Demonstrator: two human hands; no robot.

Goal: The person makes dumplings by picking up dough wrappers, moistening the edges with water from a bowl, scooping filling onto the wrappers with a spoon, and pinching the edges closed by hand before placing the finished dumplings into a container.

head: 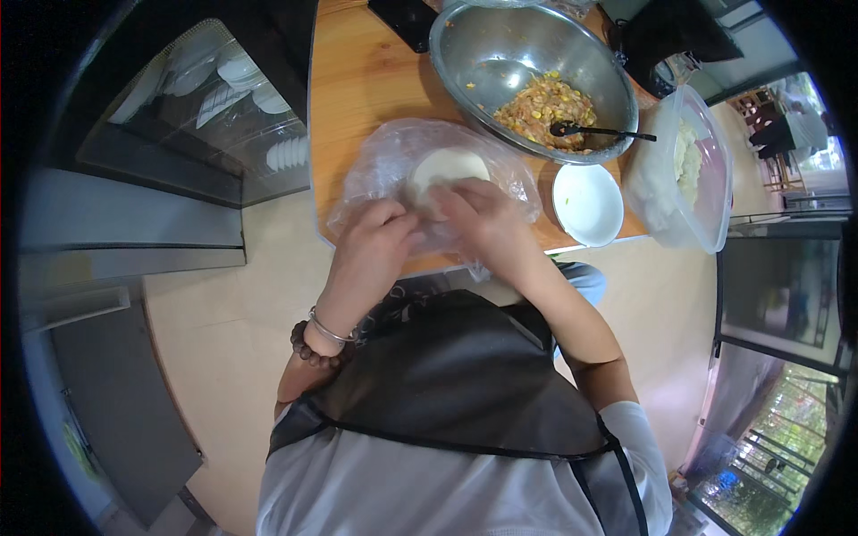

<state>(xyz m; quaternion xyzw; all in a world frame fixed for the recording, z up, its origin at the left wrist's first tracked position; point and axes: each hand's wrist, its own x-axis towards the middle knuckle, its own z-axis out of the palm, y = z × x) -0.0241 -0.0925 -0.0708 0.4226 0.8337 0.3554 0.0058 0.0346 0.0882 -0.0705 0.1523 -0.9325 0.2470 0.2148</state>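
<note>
A stack of round, pale dough wrappers [450, 166] lies on a crumpled clear plastic bag [382, 157] near the front edge of the wooden table. My left hand [375, 241] is at the near left side of the wrappers, fingers curled. My right hand [486, 224] reaches over their near edge, its fingertips blurred. Whether either hand grips a wrapper or the plastic cannot be told. Beyond them stands a large steel bowl [529, 40] with a minced filling containing corn [546, 104]; a black spoon [603, 131] rests in it.
A small white bowl [588, 204] sits right of the bag, beside a translucent plastic tub [660, 194] holding pale food. A dark phone [405, 20] lies at the table's far left. A glass-fronted dish cabinet [194, 147] stands left. Someone's blue-clad knee [584, 281] shows below the table edge.
</note>
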